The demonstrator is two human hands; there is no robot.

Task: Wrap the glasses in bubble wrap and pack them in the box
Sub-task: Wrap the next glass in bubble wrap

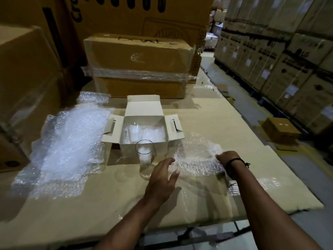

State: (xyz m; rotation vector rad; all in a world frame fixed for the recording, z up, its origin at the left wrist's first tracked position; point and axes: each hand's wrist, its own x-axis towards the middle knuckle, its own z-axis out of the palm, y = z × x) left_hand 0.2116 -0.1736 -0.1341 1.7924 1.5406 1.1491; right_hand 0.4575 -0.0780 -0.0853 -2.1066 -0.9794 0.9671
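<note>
The person's right hand (227, 157) is clenched on the near right edge of a bubble wrap sheet (197, 159), lifting that edge off the cardboard-covered table (90, 204). The left hand (162, 179) is released, fingers spread, its fingertips at the sheet's left edge and gripping nothing. A dark cord bracelet (236, 162) circles the right wrist.

Taking the white carton (144, 134) as landmark: an unwrapped drinking glass (145, 157) stands upright just in front of its near wall, close beside the left hand, with something white showing in or through it. The sheet being handled lies in front of the carton and to its right. Inside the carton, whose flaps are open, stands another glass (134, 132) beside what appear to be wrapped bundles. A larger spread of bubble wrap (64, 141) lies to the carton's left; behind it stand stacked brown shipping cartons (138, 64).

Handling, as a judgement: the sheet is light, limp and springy, best held by two edges or corners so it stays flat. The glass is rigid, smooth, likely slippery and fragile at the rim; take it around the lower body, then lay it on the sheet for rolling.
</note>
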